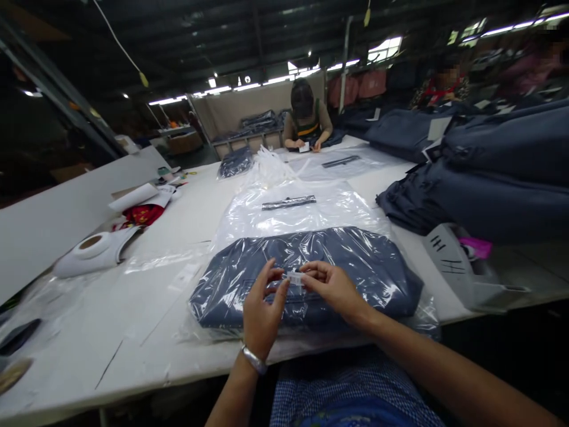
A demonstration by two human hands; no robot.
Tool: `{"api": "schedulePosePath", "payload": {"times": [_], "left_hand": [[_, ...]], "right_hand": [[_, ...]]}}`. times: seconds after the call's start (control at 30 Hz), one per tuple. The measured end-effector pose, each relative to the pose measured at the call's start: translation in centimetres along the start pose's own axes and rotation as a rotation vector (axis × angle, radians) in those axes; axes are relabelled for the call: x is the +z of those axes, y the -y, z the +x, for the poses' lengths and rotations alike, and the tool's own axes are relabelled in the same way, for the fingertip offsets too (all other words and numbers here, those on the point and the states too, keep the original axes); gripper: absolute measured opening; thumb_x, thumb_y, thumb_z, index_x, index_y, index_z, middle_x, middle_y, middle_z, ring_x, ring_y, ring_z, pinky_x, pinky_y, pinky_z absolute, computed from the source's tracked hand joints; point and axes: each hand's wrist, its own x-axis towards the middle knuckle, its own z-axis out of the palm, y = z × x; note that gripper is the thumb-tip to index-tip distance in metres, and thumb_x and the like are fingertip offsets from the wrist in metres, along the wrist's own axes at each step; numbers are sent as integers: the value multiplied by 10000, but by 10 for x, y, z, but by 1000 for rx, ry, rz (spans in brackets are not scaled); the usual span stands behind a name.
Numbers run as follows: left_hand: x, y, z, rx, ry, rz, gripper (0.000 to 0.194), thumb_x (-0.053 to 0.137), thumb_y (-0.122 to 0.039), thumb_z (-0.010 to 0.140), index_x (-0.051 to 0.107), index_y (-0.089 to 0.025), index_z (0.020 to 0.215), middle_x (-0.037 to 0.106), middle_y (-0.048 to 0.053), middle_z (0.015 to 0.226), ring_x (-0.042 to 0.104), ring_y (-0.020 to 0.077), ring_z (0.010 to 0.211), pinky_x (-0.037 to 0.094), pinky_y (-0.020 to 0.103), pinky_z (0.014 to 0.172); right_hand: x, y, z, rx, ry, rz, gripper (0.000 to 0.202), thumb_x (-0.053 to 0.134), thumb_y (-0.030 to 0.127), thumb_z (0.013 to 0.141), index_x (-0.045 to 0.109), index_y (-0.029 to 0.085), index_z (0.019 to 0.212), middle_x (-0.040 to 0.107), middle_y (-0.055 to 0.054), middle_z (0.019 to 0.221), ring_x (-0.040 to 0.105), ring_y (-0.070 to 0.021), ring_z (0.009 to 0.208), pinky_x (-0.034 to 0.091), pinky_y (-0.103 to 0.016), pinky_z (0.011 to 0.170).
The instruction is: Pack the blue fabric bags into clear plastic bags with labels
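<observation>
Between my hands is a small white label (295, 278) with printing too small to read. My right hand (331, 287) pinches its right edge between thumb and fingers. My left hand (263, 296), a silvery band around its wrist, has its thumb and a fingertip at the label's left edge, the index finger raised apart. Directly beneath both hands lies a dark blue bag (368, 267) inside a clear, shiny plastic bag. Behind it, clear plastic bags with a dark printed strip (288, 203) lie flat.
A grey bin (457, 267) with a pink item stands right, below piled dark blue bags (502, 190). White strips (271, 166) lie behind the plastic. A label roll (95, 244) sits left on the white table (146, 332). Opposite, a person (306, 121) holds a white card.
</observation>
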Motion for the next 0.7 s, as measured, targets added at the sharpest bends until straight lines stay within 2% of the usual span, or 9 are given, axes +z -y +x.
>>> {"api": "schedulePosePath", "payload": {"times": [0.1,0.27,0.47,0.7], "left_hand": [[9,1,33,-124,138,-190,573,671,-390,822,507,-231,1347,710,48,964,680,182,871,565,302,768],[16,19,68,-198,213,-310,649,727,-369,753,509,-179,1334,705,33,870,658,153,774,537,286,739],[27,46,81,-264,197,-300,723,747,-374,718,478,-147,1350,702,34,824,655,151,727,529,276,701],[33,61,84,-198,226,-105,661,697,-331,763,472,-182,1366,715,20,818,672,161,723,541,312,752]], "right_hand": [[-13,8,18,-16,9,-102,299,752,386,719,688,181,927,702,-20,722,643,-157,664,523,-303,653],[-23,4,51,-30,45,-232,251,725,343,729,694,176,914,709,-25,688,660,-169,644,520,-289,611],[-30,-12,78,-166,9,-592,168,687,290,746,724,195,879,730,-33,734,668,-192,669,486,-277,596],[-32,-23,91,-210,32,-832,165,680,227,719,748,228,869,731,-17,714,653,-190,649,423,-267,574]]}}
